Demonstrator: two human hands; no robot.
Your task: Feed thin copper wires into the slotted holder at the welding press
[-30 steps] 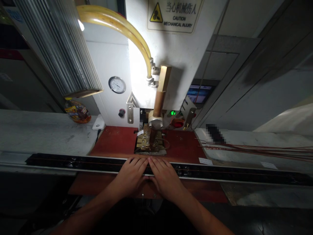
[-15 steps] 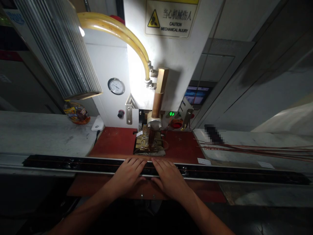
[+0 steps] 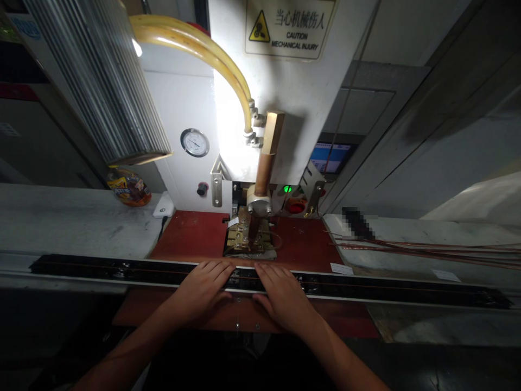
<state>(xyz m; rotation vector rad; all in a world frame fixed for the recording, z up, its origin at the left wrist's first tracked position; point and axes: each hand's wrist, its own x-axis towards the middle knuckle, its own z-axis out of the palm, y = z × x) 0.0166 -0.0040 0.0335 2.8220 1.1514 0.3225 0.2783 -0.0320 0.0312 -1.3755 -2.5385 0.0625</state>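
Note:
A long, narrow rail with pale edges and a black inner strip lies crosswise in front of the machine. A thin copper-coloured line runs along the strip. My left hand grips it left of the middle, fingers over the far edge and thumb at the near edge. To the right, across a small gap, my right hand holds it the same way. Just beyond the rail sits a brass-coloured clamp fixture, under an upright copper rod. The rail's underside is hidden.
Red boards flank the fixture. Copper rods and paper slips lie on the right bench. A bottle and a white device stand at left. A ribbed metal housing and yellow hoses hang above.
My left hand has shifted left, widening the gap between my hands. The rail has moved slightly left. My right hand stays in nearly the same place.

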